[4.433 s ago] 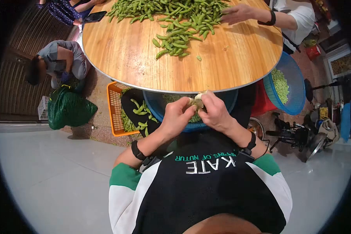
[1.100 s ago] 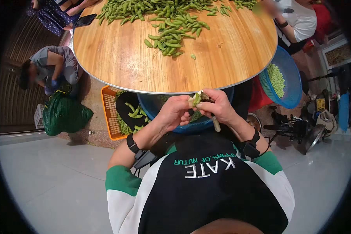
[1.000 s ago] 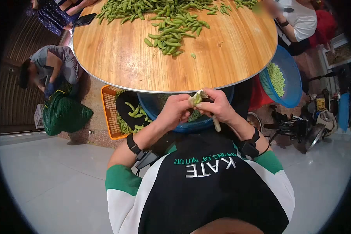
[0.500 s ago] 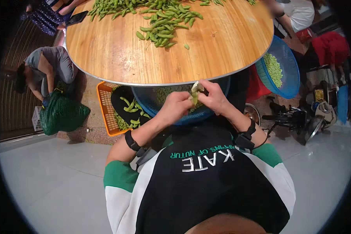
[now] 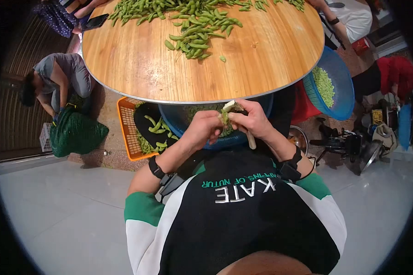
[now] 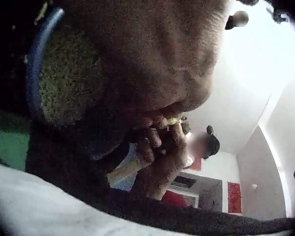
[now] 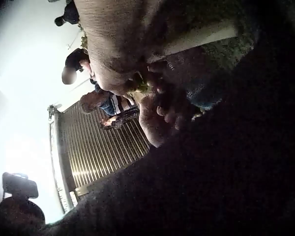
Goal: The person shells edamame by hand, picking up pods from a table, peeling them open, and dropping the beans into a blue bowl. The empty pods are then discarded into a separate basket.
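Note:
Over the blue basin (image 5: pixel 170 120) my two hands meet in front of the table edge. My left hand (image 5: pixel 202 128) pinches a green soybean pod (image 5: pixel 225 117) between thumb and fingertips. Pressed close against it, my right hand (image 5: pixel 254 120) grips a tool with a pale handle (image 5: pixel 252 141), which sticks out below the palm; its working end is hidden by the fingers. A white piece (image 5: pixel 229 105) shows at the right index finger. In the right wrist view the pale handle (image 7: pixel 201 45) runs under the palm. Shelled beans (image 5: pixel 192 110) lie in the basin below.
The round wooden table (image 5: pixel 142 68) carries a heap of pods (image 5: pixel 195 34) and a phone (image 5: pixel 95 22). An orange crate (image 5: pixel 126 133) stands left, a blue basket of beans (image 5: pixel 337 87) right. A crouching person (image 5: pixel 62 78) works at a green sack (image 5: pixel 78 133).
My hands stay together while the fingers shift on the pod; the pale handle, hidden half a second ago, shows again. A person in red has moved farther into view at the right.

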{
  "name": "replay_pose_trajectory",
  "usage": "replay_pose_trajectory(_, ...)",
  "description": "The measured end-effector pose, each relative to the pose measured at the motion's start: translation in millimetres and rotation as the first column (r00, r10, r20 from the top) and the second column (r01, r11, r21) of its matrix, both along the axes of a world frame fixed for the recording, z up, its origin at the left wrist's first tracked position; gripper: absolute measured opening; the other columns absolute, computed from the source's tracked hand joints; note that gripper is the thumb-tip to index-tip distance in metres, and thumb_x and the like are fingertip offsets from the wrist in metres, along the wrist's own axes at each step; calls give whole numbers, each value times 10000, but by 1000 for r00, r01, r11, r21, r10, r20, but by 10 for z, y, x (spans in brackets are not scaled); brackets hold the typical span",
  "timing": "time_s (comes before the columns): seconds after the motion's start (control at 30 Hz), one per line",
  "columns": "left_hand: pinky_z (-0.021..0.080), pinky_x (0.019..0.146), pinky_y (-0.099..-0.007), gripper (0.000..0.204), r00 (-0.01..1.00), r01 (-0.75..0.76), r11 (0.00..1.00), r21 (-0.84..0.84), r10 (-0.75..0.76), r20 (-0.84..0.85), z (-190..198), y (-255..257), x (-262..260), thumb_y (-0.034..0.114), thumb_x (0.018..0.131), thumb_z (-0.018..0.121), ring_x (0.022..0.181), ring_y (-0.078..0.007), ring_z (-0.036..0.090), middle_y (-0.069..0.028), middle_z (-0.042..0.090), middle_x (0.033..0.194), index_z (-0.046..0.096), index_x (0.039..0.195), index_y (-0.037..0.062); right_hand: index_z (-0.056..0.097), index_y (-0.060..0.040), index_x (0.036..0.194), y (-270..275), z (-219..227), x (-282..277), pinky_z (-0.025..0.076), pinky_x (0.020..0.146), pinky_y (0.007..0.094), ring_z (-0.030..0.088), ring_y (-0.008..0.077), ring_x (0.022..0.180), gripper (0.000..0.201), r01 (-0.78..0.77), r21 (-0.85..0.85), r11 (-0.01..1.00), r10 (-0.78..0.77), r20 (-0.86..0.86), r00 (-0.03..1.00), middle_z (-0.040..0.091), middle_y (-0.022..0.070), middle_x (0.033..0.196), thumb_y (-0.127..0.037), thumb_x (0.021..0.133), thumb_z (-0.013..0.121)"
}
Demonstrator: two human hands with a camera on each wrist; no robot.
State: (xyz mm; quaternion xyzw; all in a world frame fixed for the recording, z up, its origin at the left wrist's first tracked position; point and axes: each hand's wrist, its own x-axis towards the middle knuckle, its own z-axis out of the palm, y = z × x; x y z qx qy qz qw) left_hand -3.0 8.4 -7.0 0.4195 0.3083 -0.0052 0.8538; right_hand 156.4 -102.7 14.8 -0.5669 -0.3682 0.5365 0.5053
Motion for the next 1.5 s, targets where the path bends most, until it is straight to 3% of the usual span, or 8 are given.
replay_pose_trajectory(0.17, 369, 412, -263, 168, 999, -43, 720, 692, 50, 10, -160, -142, 42, 143, 851, 565, 473, -98, 485, -27, 538, 576, 604, 768, 1, 591, 0, 912, 43, -26, -80, 397, 472, 218, 507, 59, 530, 115, 48, -5, 999, -47, 11, 999, 579, 24, 682, -62, 816, 575)
replay_pose_trajectory(0.4, 423, 502, -270, 160, 995, -23, 944, 329, 54, -86, 29, -14, -72, 111, 846, 563, 548, -87, 531, -57, 577, 612, 611, 794, -33, 577, 26, 933, 33, -110, -64, 478, 602, 258, 587, 108, 655, 188, 37, 100, 994, -56, 198, 979, 621, 52, 812, -5, 749, 566)
replay_pose_trajectory(0.6, 485, 551, -337, 178, 958, -41, 6, 999, 286, 38, 520, 419, -1010, 108, 812, 655, 584, -253, 622, -135, 604, 645, 624, 974, 40, 582, 24, 969, -48, 0, -23, 471, 551, 244, 584, 91, 592, 145, 38, 61, 997, -49, 180, 982, 626, 50, 776, -42, 842, 597)
replay_pose_trajectory(0.67, 501, 599, -394, 182, 794, 535, -160, 829, 431, -429, 743, 558, -1291, 85, 806, 650, 673, -349, 628, -161, 633, 741, 623, 984, 54, 587, 23, 966, -37, -14, 1, 459, 512, 240, 573, 79, 559, 130, 89, 88, 992, -101, 148, 984, 620, 48, 756, -78, 884, 593)
replay_pose_trajectory(1.2, 497, 702, -388, 225, 980, -98, -577, 811, 84, 179, 165, 2092, 226, 22, 757, 618, 809, -321, 601, -125, 606, 862, 644, 979, 44, 470, 27, 1143, -9, 60, 79, 368, 450, 190, 463, 61, 527, 244, 116, 60, 991, -108, -115, 987, 580, 79, 820, -123, 952, 470)
replay_pose_trajectory(1.23, 497, 702, -388, 225, 983, -96, -578, 810, 75, 170, 208, 1980, 200, 22, 757, 618, 809, -321, 601, -125, 606, 862, 644, 979, 44, 467, 27, 1169, -24, 81, 62, 370, 446, 187, 464, 57, 528, 261, 103, 58, 993, -94, -137, 986, 581, 74, 818, -122, 954, 470)
replay_pose_trajectory(1.33, 478, 563, -254, 223, 964, -204, 499, 843, 252, 84, 418, 1312, 12, 123, 843, 658, 670, -140, 627, -105, 676, 799, 620, 1005, -26, 446, 17, 1245, 7, 110, 7, 372, 438, 183, 468, 51, 536, 316, 77, 92, 993, -61, -165, 984, 581, 67, 822, -115, 959, 468)
replay_pose_trajectory(1.5, 364, 421, -178, 212, 961, -262, 892, 369, 208, 179, 509, 457, -54, 72, 824, 680, 518, -61, 533, -44, 640, 699, 623, 1006, -21, 326, -24, 1399, 118, 163, -90, 363, 421, 187, 461, 67, 548, 455, 15, 102, 995, 26, -393, 919, 562, 88, 855, -82, 962, 440)
